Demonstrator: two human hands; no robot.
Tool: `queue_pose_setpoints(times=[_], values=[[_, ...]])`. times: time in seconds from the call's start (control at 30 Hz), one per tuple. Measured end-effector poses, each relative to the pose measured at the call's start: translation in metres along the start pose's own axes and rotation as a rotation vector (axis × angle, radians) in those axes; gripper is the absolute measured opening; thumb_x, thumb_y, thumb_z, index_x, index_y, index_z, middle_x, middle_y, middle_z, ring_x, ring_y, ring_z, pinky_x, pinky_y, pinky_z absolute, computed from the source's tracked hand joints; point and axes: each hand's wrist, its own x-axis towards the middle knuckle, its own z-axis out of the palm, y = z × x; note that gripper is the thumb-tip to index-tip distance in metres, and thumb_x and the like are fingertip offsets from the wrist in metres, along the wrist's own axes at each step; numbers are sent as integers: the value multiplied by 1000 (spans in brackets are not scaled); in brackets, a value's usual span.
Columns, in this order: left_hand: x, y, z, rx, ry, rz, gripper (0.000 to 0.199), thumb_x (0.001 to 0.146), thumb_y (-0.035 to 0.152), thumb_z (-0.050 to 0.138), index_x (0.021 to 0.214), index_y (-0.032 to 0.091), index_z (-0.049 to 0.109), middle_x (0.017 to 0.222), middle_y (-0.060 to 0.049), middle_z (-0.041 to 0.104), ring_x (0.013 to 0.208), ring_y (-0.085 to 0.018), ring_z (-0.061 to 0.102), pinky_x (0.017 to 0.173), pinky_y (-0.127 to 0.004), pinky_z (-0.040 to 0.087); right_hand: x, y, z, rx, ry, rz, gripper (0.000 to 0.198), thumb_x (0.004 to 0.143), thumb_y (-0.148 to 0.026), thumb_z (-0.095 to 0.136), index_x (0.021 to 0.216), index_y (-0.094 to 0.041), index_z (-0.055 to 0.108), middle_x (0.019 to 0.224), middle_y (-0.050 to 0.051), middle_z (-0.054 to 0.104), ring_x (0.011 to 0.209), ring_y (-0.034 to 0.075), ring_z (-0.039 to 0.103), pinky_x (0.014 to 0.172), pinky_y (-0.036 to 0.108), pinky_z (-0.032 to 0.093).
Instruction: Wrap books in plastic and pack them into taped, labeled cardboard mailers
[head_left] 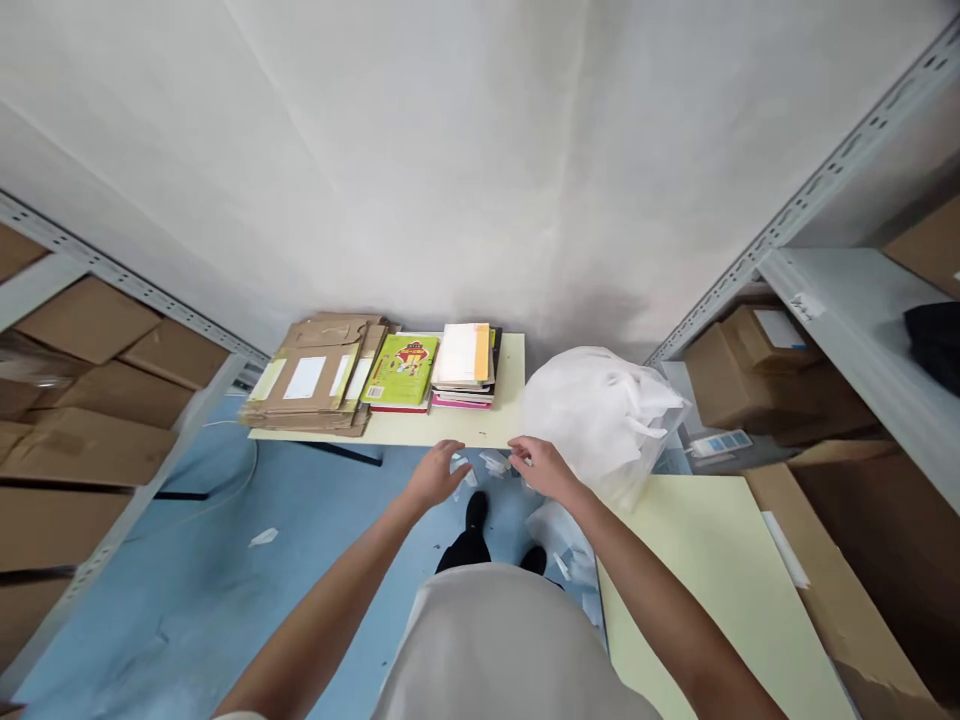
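My left hand (439, 474) hovers at the front edge of the pale yellow table (405, 428), its fingers stretched and its thumb apart, holding nothing that I can see. Level with it, my right hand (543, 466) is slightly curled, with a gap between thumb and fingers and nothing visible in it. Beyond my hands stands a stack of books (463, 358) with a white and orange cover on top. Left of that lies a green book (402, 369) on a red one. Flattened cardboard boxes (306, 372) are piled at the table's left end.
A large stuffed white plastic bag (581, 410) bulges beside my right hand. A second yellow tabletop (712, 560) lies at right, by an open carton (832, 560). Shelves of cardboard boxes (90, 318) flank both sides. Paper scraps (263, 537) litter the blue floor (217, 600).
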Motion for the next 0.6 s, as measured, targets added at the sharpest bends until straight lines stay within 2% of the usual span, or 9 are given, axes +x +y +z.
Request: queue_pose_setpoints(times=[0.13,0.27,0.43,0.53,0.6], values=[[37,-22,-24,-4,95,-52,45,79,44,57,114,16,61,130,-16,55,124,-32,49,104,-45,40,52,-13,11,-38,17,106,32,83,-22,57,114,-16,62,115,10,67,100,18,65,90,32,49],[88,-46,-38,-48,85,-44,52,80,43,57,122,13,55,138,-19,47,134,-33,38,109,-47,33,102,-15,20,-6,69,184,45,83,-24,58,127,-18,54,123,9,64,106,18,63,94,32,47],[146,-73,-41,-209,113,-82,60,81,43,57,131,11,46,142,-20,43,138,-31,30,111,-46,29,161,-4,28,94,183,300,49,82,-28,58,129,-18,52,125,10,62,105,18,63,93,33,48],[167,-82,-40,-308,63,-158,61,84,40,53,133,8,41,142,-22,41,136,-32,34,110,-46,30,188,5,37,144,233,384,45,81,-31,59,124,-17,55,124,10,62,110,20,61,93,34,48],[174,-86,-39,-322,21,-204,60,85,38,50,134,4,40,141,-25,41,134,-33,37,109,-48,31,200,10,45,191,239,409,40,81,-29,57,119,-17,57,119,9,65,104,19,63,89,33,49]])
